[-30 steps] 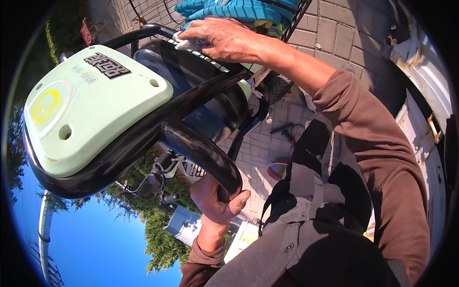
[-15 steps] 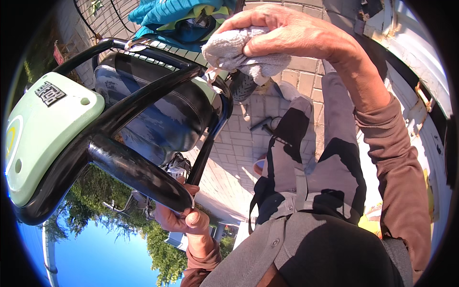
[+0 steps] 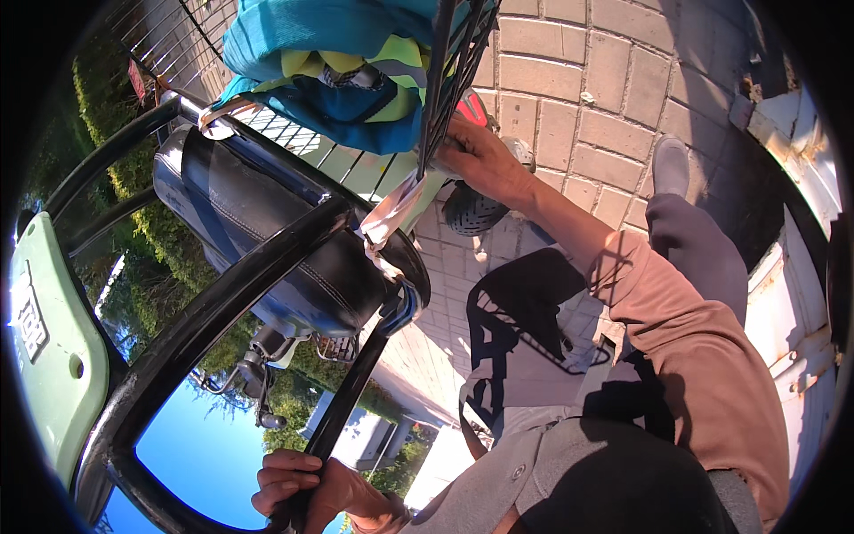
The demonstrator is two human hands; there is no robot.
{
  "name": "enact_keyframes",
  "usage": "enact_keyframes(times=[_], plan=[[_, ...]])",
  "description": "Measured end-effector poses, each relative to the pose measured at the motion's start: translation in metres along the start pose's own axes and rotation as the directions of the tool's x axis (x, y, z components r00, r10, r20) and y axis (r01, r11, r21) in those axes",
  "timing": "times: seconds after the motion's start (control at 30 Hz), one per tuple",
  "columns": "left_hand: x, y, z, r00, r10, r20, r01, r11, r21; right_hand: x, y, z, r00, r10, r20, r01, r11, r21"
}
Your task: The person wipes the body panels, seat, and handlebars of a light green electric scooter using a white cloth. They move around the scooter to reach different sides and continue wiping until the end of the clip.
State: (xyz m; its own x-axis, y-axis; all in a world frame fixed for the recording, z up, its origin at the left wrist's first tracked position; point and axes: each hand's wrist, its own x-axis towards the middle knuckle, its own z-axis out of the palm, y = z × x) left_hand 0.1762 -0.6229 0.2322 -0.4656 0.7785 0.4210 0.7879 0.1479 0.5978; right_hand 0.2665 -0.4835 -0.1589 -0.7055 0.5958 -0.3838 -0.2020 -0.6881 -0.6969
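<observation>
My left hand [image 3: 311, 491] is wrapped round the lower end of a black tubular frame [image 3: 342, 396], which surrounds a black padded seat [image 3: 311, 258] on an electric scooter or similar vehicle. My right hand [image 3: 487, 165] reaches to the side of a black wire basket [image 3: 449, 84]. Its fingers are bent, their tips hidden behind the basket's edge, and what they hold cannot be seen. In the basket lies a teal and lime-yellow garment [image 3: 325, 40]. Strips of pale tape or cloth [image 3: 391, 218] bind the basket to the frame near my right hand.
A pale green panel [image 3: 58, 347] sits at the far left on the frame. Below the basket shows a black tyre [image 3: 476, 212] on brick paving [image 3: 614, 133]. A rusty white metal panel [image 3: 796, 294] stands at the right. A handlebar [image 3: 258, 365] shows beyond the seat.
My right hand has gone down and left to the basket's side; the light cloth it held is out of sight. My left hand sits lower on the frame. The view has shifted.
</observation>
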Motion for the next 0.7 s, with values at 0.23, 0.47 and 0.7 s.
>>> enact_keyframes(times=[0.23, 0.47, 0.7], plan=[[-0.017, -0.016, 0.011, 0.995, 0.057, -0.086, -0.079, 0.954, -0.291, -0.009, 0.042, 0.042, 0.828, -0.559, 0.047, 0.509, 0.714, -0.48], [-0.033, -0.051, 0.029, 0.992, 0.082, -0.1, -0.116, 0.9, -0.419, 0.143, 0.084, 0.009, 0.719, -0.661, 0.214, 0.658, 0.549, -0.516], [-0.049, -0.061, 0.031, 0.954, 0.032, -0.299, -0.126, 0.946, -0.299, 0.252, 0.067, 0.01, 0.621, -0.661, 0.421, 0.751, 0.347, -0.562]])
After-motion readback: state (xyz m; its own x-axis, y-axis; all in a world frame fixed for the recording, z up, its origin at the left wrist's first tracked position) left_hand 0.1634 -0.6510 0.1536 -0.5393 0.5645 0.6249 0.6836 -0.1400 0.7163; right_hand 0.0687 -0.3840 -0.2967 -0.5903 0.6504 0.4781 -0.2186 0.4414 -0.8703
